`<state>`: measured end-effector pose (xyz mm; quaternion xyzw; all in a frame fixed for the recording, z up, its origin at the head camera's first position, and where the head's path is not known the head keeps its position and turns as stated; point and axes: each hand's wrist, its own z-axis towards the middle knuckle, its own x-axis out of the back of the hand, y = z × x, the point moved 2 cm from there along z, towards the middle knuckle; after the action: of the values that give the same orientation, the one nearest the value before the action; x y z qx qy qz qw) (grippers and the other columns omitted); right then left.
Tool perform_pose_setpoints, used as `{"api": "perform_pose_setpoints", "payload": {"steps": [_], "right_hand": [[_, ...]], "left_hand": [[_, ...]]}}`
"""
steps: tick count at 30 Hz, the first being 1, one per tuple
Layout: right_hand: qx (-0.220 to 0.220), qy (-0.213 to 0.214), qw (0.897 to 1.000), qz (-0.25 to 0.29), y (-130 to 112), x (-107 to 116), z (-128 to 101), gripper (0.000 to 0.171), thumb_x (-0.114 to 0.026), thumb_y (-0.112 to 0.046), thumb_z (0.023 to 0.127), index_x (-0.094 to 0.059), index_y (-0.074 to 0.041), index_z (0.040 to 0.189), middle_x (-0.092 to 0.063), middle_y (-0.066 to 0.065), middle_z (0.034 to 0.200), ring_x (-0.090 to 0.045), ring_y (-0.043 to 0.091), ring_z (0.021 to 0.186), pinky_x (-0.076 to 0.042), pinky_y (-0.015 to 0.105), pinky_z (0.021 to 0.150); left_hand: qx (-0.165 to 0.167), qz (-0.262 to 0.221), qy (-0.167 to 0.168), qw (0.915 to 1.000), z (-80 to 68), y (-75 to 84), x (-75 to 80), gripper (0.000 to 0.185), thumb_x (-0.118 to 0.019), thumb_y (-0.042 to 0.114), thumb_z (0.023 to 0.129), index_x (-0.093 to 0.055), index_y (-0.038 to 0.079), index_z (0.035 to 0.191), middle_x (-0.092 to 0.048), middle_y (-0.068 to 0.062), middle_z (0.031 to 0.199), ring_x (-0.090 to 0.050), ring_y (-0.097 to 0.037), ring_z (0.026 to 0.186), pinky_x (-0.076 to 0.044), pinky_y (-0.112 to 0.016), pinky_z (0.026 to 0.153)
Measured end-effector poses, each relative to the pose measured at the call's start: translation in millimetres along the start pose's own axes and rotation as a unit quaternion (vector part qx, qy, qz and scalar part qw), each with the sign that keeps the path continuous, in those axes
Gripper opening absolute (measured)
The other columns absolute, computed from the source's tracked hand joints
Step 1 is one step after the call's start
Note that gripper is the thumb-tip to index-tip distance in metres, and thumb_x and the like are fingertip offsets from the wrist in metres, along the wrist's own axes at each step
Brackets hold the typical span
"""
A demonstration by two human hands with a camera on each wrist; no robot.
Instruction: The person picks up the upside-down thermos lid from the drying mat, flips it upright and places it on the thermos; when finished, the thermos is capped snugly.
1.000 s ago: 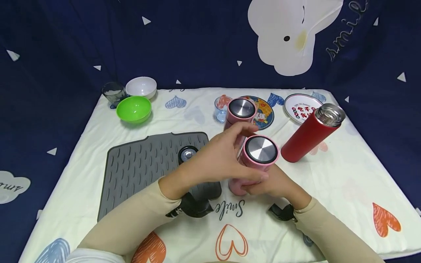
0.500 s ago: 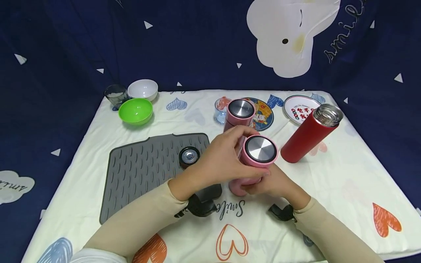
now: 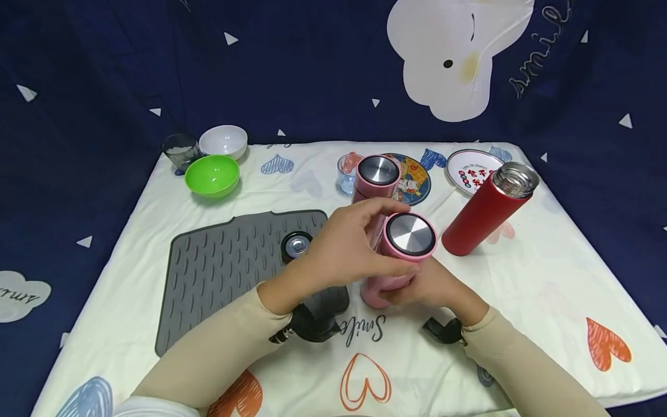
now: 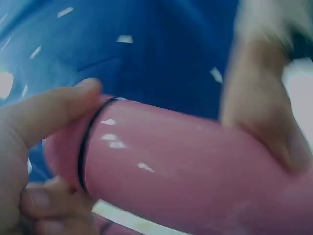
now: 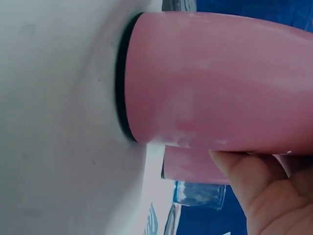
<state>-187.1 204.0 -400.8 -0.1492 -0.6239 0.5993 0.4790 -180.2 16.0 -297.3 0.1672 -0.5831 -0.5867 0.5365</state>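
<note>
**Both hands wrapped on the near pink flask**

The left hand (image 3: 344, 249) is curling round the cap end of the near pink flask (image 3: 398, 255), thumb lying along the front of the cap and fingers hooked over the far side. The left wrist view is showing the thumb (image 4: 49, 110) pressing just by the dark seam under the cap. The right hand (image 3: 432, 286) is gripping the flask's lower body from behind and below, with its thumb (image 5: 244, 178) pressed against the pink wall. The flask is standing on the heart-printed cloth (image 3: 521, 278), base down, in the middle of the table, just right of the grey ribbed mat (image 3: 224, 260).

Compared with a second ago, little is changing — the hands are keeping the same grip, the flask is sitting in the same spot, and only the left fingers are shifting slightly over the cap.

Directly behind the held flask a second pink flask (image 3: 376, 176) is standing almost against it, with a small clear glass (image 3: 346, 172) to its left and a cartoon coaster (image 3: 417, 179) behind. To the right a red flask (image 3: 487, 211) is standing uncapped, near but apart. A dark round cap (image 3: 297, 246) is lying on the mat just left of the left hand.

Open cloth is lying to the near right and along the front edge — the far left corner is holding a green bowl (image 3: 212, 175), a white bowl (image 3: 223, 141) and a dark cup (image 3: 179, 150).
</note>
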Motion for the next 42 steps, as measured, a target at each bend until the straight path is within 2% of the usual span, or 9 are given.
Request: {"api": "perform_pose_setpoints", "payload": {"steps": [4,10,14,18,25,31,36,38,42], "right_hand": [[-0.007,-0.005,1.000,0.009,-0.2,-0.3,-0.1,0.074,-0.087,-0.010,0.066,-0.049,-0.008,0.129,-0.057,0.003,0.120,-0.054,0.022,0.105,-0.046,0.029,0.092],[0.007,-0.012,1.000,-0.010,-1.4,0.5,1.3,0.066,-0.085,-0.012,0.066,-0.054,-0.009,0.124,-0.059,0.001,0.115,-0.054,0.021,0.102,-0.046,0.030,0.089],[0.000,-0.006,1.000,0.013,0.2,-0.9,1.0,0.072,-0.085,-0.005,0.062,-0.051,-0.006,0.126,-0.058,0.002,0.117,-0.055,0.020,0.101,-0.046,0.028,0.090],[0.016,-0.005,1.000,0.027,-4.4,-4.4,1.2,0.066,-0.080,0.002,0.061,-0.053,-0.003,0.121,-0.060,0.003,0.111,-0.057,0.018,0.095,-0.046,0.026,0.086],[0.006,0.010,1.000,0.001,-1.0,-3.9,0.5,0.069,-0.088,-0.012,0.065,-0.054,-0.011,0.125,-0.059,0.000,0.116,-0.055,0.021,0.101,-0.046,0.029,0.090],[-0.002,0.019,1.000,-0.015,-1.7,-1.4,-3.3,0.070,-0.088,-0.012,0.064,-0.053,-0.009,0.124,-0.059,0.000,0.115,-0.056,0.021,0.101,-0.047,0.029,0.089],[0.001,0.028,1.000,-0.001,-1.7,-0.9,-4.6,0.067,-0.088,-0.010,0.065,-0.054,-0.008,0.123,-0.060,0.001,0.114,-0.058,0.021,0.099,-0.047,0.028,0.089],[0.006,0.029,1.000,-0.001,-1.8,-1.0,-6.3,0.062,-0.088,-0.011,0.067,-0.057,-0.007,0.121,-0.062,0.001,0.111,-0.059,0.021,0.097,-0.048,0.028,0.087],[0.013,0.057,0.998,-0.014,-2.3,7.2,-10.7,0.056,-0.088,-0.007,0.066,-0.062,-0.008,0.116,-0.067,0.001,0.107,-0.062,0.020,0.096,-0.048,0.028,0.087]], "left_hand": [[0.012,-0.077,-0.051,0.9957,2.2,-6.0,3.5,0.072,-0.090,0.017,0.069,-0.058,0.019,0.134,-0.053,0.005,0.072,-0.048,-0.008,0.063,-0.039,-0.022,0.057],[0.008,0.094,0.023,0.9953,-2.4,1.3,-3.9,0.080,-0.088,0.054,0.061,-0.055,0.023,0.127,-0.057,0.015,0.115,-0.055,-0.002,0.101,-0.047,-0.024,0.085],[0.006,-0.025,-0.008,0.9996,5.1,-8.3,-3.8,0.070,-0.093,0.031,0.064,-0.063,0.020,0.126,-0.066,0.009,0.106,-0.059,-0.007,0.094,-0.049,-0.026,0.082],[0.010,-0.138,-0.059,0.9886,7.5,-20.5,-3.2,0.075,-0.092,0.010,0.066,-0.060,0.016,0.133,-0.068,0.004,0.102,-0.061,-0.009,0.093,-0.048,-0.025,0.085],[-0.027,0.027,0.053,0.9979,-4.0,-7.1,-6.9,0.071,-0.092,0.041,0.062,-0.059,0.022,0.122,-0.062,0.015,0.109,-0.057,-0.002,0.096,-0.049,-0.026,0.084],[0.003,-0.076,-0.008,0.9970,6.2,-11.0,-3.1,0.071,-0.096,0.017,0.058,-0.066,0.019,0.123,-0.068,0.008,0.099,-0.053,-0.008,0.087,-0.046,-0.023,0.078],[-0.003,-0.077,-0.042,0.9961,9.5,-14.1,-0.8,0.074,-0.095,0.019,0.062,-0.063,0.020,0.129,-0.066,0.009,0.099,-0.052,-0.007,0.092,-0.045,-0.023,0.081],[-0.015,-0.047,-0.039,0.9980,3.2,-12.1,-0.2,0.076,-0.093,0.026,0.065,-0.059,0.025,0.133,-0.062,0.009,0.083,-0.053,-0.007,0.076,-0.046,-0.024,0.067],[-0.095,-0.010,0.023,0.9951,-20.7,-10.3,7.5,0.068,-0.088,0.027,0.073,-0.058,0.021,0.133,-0.060,0.004,0.089,-0.047,-0.006,0.052,-0.040,-0.026,0.046]]}}
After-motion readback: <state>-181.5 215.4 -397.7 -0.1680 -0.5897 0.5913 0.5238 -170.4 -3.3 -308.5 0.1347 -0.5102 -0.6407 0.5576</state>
